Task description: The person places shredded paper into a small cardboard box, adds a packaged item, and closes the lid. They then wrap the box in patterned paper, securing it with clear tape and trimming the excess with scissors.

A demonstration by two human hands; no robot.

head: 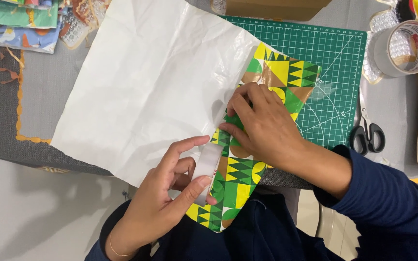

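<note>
A large sheet of wrapping paper (146, 82) lies white side up on the table, its right edge folded over to show a green, yellow and brown geometric print (238, 179). My right hand (262, 125) presses flat on the printed fold, fingers pointing left. My left hand (165, 198) holds a strip of clear tape (207, 170) between thumb and forefinger, right at the fold's edge. Another bit of clear tape (321, 91) sticks out at the fold's far end.
A green cutting mat (335, 53) lies under the paper on the grey table top (6, 121). Black-handled scissors (367, 133) and a big roll of clear tape (405, 48) are to the right. Colourful papers (22, 24) pile at the far left. A cardboard box (272, 7) stands at the back.
</note>
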